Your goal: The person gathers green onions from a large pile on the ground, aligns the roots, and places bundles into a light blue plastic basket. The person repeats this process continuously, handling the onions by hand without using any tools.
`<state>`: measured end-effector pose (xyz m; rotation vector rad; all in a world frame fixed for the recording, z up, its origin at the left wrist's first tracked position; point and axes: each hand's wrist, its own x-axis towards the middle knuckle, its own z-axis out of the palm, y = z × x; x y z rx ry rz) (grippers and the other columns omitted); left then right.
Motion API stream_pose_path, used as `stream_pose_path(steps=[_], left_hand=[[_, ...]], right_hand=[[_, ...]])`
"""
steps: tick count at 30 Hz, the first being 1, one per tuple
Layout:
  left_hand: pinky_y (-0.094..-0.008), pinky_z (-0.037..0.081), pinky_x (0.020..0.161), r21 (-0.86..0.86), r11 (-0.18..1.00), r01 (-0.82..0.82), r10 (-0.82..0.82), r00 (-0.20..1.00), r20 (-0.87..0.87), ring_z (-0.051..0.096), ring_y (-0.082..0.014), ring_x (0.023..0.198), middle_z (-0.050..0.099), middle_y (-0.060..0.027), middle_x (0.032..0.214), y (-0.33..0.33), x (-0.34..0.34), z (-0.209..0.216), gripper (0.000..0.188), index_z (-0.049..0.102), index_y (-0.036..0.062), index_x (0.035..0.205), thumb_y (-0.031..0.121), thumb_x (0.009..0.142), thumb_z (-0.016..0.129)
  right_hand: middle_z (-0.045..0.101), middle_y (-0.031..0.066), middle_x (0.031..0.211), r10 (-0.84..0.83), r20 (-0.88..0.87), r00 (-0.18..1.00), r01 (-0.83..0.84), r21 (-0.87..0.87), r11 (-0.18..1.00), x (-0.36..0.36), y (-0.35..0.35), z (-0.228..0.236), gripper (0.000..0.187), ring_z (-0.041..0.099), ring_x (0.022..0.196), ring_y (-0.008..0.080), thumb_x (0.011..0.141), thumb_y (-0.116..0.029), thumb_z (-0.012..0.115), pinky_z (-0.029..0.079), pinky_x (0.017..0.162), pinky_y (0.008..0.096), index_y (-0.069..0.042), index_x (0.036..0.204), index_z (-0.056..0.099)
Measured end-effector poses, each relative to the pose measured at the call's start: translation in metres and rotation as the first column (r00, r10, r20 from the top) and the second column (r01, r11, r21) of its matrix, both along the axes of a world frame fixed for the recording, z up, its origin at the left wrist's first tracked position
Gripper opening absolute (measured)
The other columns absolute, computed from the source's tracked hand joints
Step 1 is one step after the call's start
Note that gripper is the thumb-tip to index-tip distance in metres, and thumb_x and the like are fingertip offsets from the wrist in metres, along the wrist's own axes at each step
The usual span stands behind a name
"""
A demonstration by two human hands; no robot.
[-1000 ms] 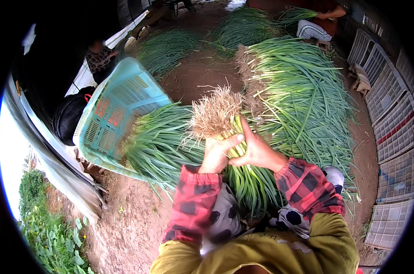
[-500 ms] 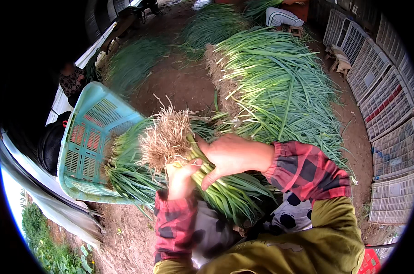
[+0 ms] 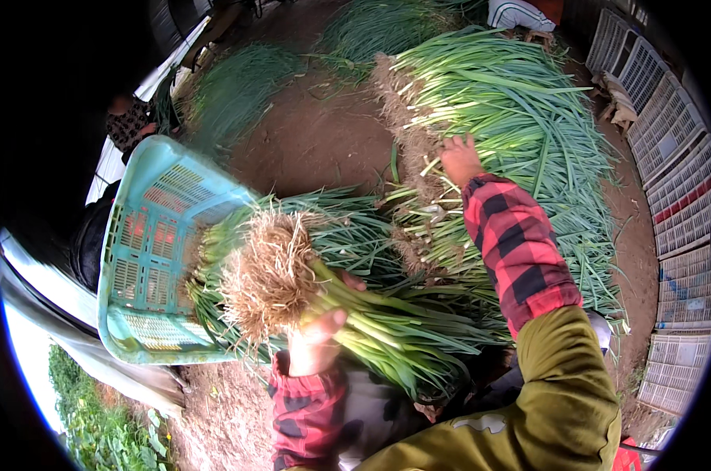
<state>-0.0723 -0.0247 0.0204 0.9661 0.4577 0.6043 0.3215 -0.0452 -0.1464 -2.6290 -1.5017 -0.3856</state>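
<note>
My left hand [image 3: 315, 345] is wrapped round a thick bunch of green garlic [image 3: 371, 318], just below its roots. The shaggy tan roots [image 3: 265, 275] point up and left, while the leaves trail to the lower right over my lap. My right hand [image 3: 459, 159] is stretched out to the large heap of green garlic [image 3: 504, 118], at the border between roots and pale stems. Its fingers look apart, with nothing plainly held. A turquoise plastic crate [image 3: 147, 243] lies tipped at the left, with more green garlic [image 3: 214, 290] at its mouth.
Pale plastic crates [image 3: 669, 149] line the right side. More leafy heaps [image 3: 242, 90] lie on the brown dirt floor [image 3: 316, 133] farther off. A person [image 3: 128, 129] is at the far left; another person's striped trouser leg [image 3: 520, 14] shows at the top.
My right hand has left the bunch and moved up and right to the heap. The left hand keeps the bunch, now shifted slightly left and lower. The view has shifted a little.
</note>
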Motion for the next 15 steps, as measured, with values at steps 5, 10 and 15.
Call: stream_pose_path(steps=[5,10,15], left_hand=[[-0.0409,0.052,0.085,0.022,1.0,0.014,-0.015,0.999,0.049,0.06,-0.0291,0.101,0.059,-0.0161,0.107,0.008,-0.004,0.0,0.06,0.049,0.0014,0.122,0.016,0.07,0.075],[-0.0403,0.053,0.083,0.034,0.998,-0.061,0.055,0.986,0.158,0.06,-0.0298,0.099,0.06,-0.0167,0.103,0.011,-0.011,0.004,0.068,0.046,0.0019,0.125,0.015,0.067,0.078],[-0.0333,0.052,0.084,-0.079,0.985,-0.151,0.166,0.956,0.24,0.063,-0.0225,0.091,0.063,-0.0114,0.103,-0.01,-0.017,0.011,0.051,0.052,-0.0034,0.118,0.001,0.071,0.071]], right_hand=[[0.062,0.0091,0.1,0.336,-0.151,0.93,-0.262,0.371,0.891,-0.001,-0.028,0.035,0.017,0.057,0.099,0.0282,0.083,-0.018,0.064,0.045,0.093,0.0359,-0.009,0.096,0.068],[0.067,0.0084,0.085,0.723,-0.16,0.672,-0.4,0.743,0.536,-0.159,-0.043,0.161,0.027,0.065,0.066,0.0206,0.086,-0.017,0.066,0.053,0.057,0.0312,-0.008,0.112,0.065],[0.058,0.0075,0.075,0.662,-0.25,0.707,-0.349,0.69,0.634,-0.282,-0.071,0.201,0.041,0.06,0.055,0.0208,0.089,-0.016,0.059,0.049,0.048,0.032,-0.007,0.129,0.053]])
